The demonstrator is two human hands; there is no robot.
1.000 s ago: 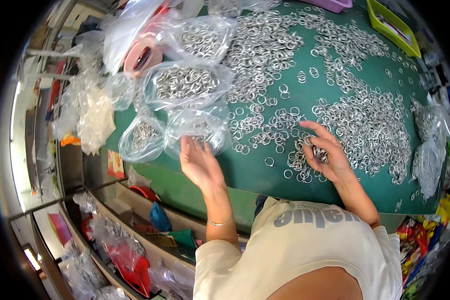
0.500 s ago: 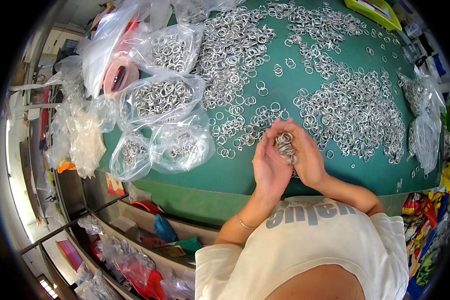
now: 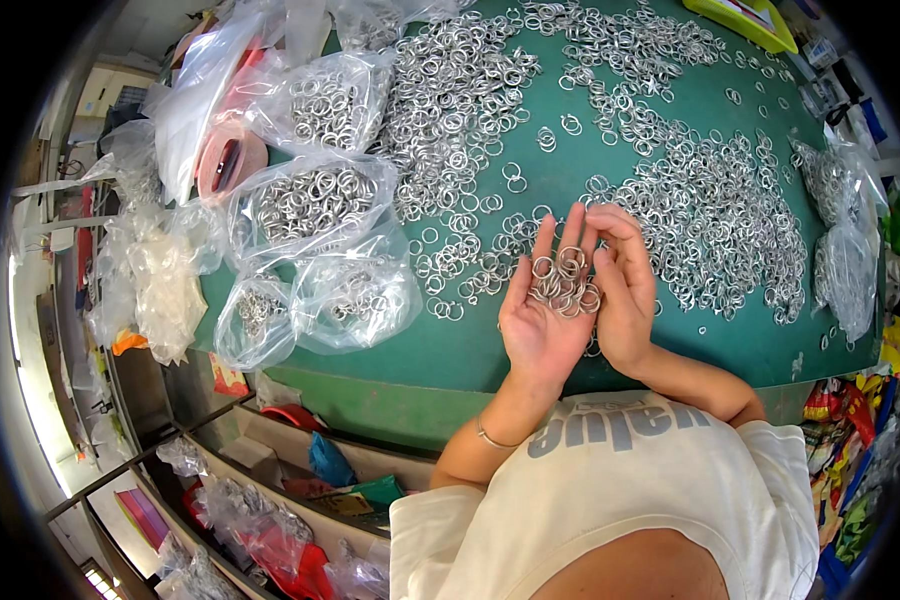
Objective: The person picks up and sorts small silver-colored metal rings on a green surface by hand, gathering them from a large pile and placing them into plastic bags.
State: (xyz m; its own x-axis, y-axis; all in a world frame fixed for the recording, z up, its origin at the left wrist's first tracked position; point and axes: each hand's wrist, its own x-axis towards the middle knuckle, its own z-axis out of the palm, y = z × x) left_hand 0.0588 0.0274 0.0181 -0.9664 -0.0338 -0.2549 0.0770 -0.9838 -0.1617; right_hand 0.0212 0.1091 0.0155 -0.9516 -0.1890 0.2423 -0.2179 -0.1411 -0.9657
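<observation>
1. Rings (image 3: 567,290), silvery metal, bunched in the upturned left hand (image 3: 542,338), above the green table (image 3: 685,352), a little inside the middle of the surface's near edge.
2. Left hand: palm up, fingers spread, cradling the bunch without closing round it. Right hand (image 3: 625,318): close alongside, fingers loosely bent. Its inner side is turned from me; cannot tell whether it pinches a ring.
3. More of the same lie loose: a broad spread (image 3: 720,225) toward the right edge, a dense heap (image 3: 450,110) reaching toward the far edge. Clear bags (image 3: 365,338), rings inside, sit by the near left corner.
4. Main risk, as I judge it: spillage. Tilting the left palm or widening its fingers could let rings slip through.
5. Dropped rings would probably mix with the loose ones close by; some might roll over the near edge.
6. Several overlap in the palm. If any are hooked together, lifting one could drag others out.
7. A careless left sleeve (image 3: 438,530) or elbow might nudge the bags nearest that corner.
</observation>
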